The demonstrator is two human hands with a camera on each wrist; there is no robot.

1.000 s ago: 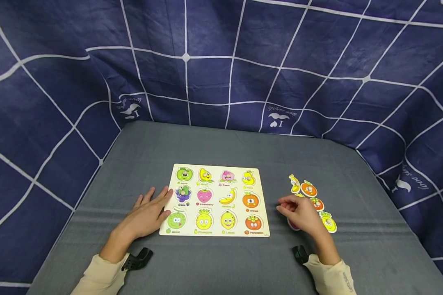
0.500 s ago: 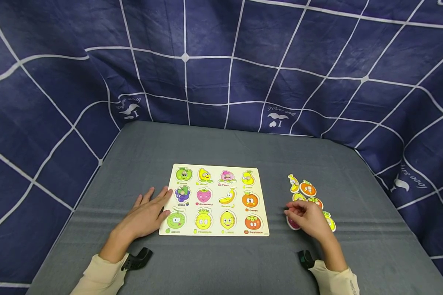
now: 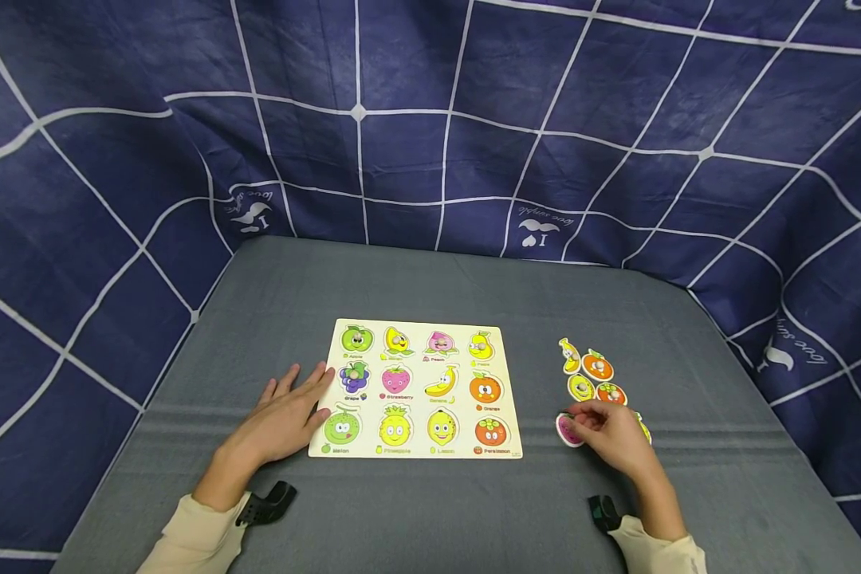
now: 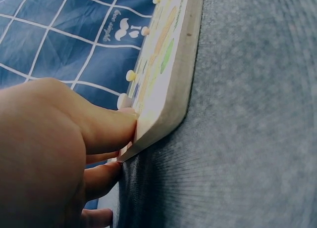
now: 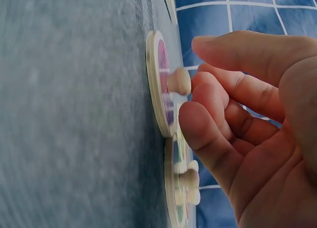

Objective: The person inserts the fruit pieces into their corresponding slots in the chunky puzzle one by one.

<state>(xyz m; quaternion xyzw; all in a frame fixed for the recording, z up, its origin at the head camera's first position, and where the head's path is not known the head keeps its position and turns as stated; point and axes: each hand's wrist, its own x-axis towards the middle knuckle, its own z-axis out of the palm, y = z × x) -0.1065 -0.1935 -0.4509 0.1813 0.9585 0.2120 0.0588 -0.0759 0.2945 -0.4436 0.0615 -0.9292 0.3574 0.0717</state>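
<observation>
A cream puzzle board (image 3: 419, 406) with several fruit pieces in its rows lies mid-table in the head view. My left hand (image 3: 278, 418) rests at its left edge, fingers spread, and in the left wrist view the thumb (image 4: 111, 131) touches the board's corner. To the right of the board, my right hand (image 3: 615, 432) is over a round pink-purple fruit piece (image 3: 566, 431). In the right wrist view its wooden knob (image 5: 179, 81) stands close to my bent fingers and thumb, with a gap visible. This hand partly covers a yellow-green piece (image 3: 644, 429).
Beyond the right hand lie a banana piece (image 3: 570, 356), an orange piece (image 3: 598, 367), a round yellow-green piece (image 3: 580, 388) and a red-orange piece (image 3: 611, 394), close together. Grey cloth (image 3: 430, 279) covers the table. A blue checked curtain (image 3: 402, 151) surrounds it.
My right hand has moved right and slightly down, from the board side to the pink-purple piece, uncovering the round yellow-green one. The left hand has stayed on the board.
</observation>
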